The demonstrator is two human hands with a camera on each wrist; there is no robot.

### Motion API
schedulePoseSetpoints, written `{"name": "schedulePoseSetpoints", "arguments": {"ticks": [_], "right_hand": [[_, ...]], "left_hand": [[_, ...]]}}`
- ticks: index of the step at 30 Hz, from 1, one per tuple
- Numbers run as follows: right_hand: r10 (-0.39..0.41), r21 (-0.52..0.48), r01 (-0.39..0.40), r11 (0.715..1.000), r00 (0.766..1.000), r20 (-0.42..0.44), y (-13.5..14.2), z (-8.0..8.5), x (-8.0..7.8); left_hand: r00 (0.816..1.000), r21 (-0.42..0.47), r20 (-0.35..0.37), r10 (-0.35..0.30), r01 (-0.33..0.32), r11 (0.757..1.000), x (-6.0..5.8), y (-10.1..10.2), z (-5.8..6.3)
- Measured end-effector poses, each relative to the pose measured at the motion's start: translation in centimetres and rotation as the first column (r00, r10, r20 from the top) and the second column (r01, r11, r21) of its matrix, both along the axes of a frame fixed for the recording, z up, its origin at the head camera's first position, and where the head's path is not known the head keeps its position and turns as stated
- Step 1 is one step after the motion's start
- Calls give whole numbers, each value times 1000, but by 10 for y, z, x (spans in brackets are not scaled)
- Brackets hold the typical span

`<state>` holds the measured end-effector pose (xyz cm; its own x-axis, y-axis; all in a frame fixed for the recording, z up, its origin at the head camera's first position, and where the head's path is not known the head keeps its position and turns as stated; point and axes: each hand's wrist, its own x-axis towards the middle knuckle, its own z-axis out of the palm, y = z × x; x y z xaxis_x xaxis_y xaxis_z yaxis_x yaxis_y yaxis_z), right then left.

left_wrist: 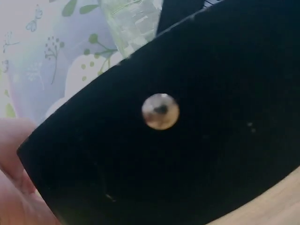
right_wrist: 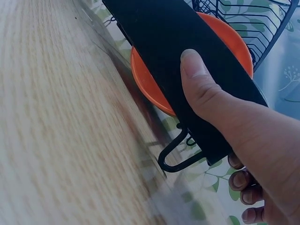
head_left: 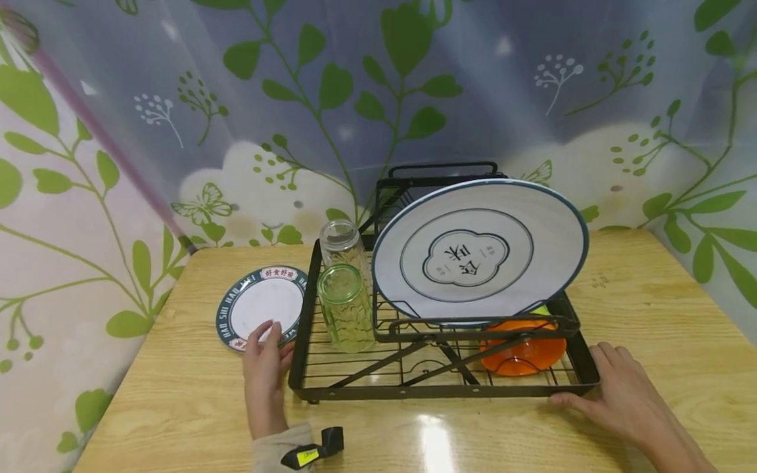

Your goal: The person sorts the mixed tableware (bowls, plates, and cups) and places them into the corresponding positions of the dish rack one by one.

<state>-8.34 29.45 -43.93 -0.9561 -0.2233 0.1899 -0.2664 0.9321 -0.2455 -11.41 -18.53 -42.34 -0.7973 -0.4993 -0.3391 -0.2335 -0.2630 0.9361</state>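
A black two-tier dish rack (head_left: 345, 393) stands on the table. My left hand (head_left: 267, 368) is at its left front corner, fingers loosely bent beside the frame and over the edge of a small blue-rimmed plate (head_left: 266, 305). In the left wrist view the rack's dark side (left_wrist: 211, 117) hides most of that hand. My right hand (head_left: 629, 394) grips the right front corner, thumb on the front and fingers around the side. A large white plate (head_left: 550, 243) leans on the upper tier. Below it sits an orange bowl (head_left: 523, 358).
A green glass (head_left: 349, 322) and a clear glass (head_left: 343, 240) stand upside down in the rack's left part. Something yellow-green (head_left: 539, 311) shows behind the orange bowl. A leaf-patterned curtain (head_left: 266, 164) hangs behind the wooden table (head_left: 177, 394).
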Motion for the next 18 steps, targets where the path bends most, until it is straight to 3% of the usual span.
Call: {"name": "schedulePoseSetpoints", "arguments": {"ticks": [5, 11, 18], "right_hand": [[11, -5, -11, 1000, 1000, -23, 0, -1, 1], [4, 1, -4, 1000, 1000, 22, 1, -1, 1], [14, -8, -14, 1000, 1000, -11, 0, 0, 1]], "left_hand": [[993, -41, 27, 117, -116, 992, 3, 0, -6], [995, -96, 33, 99, -96, 991, 2, -2, -17], [992, -143, -9, 123, -123, 982, -1, 0, -23]]}}
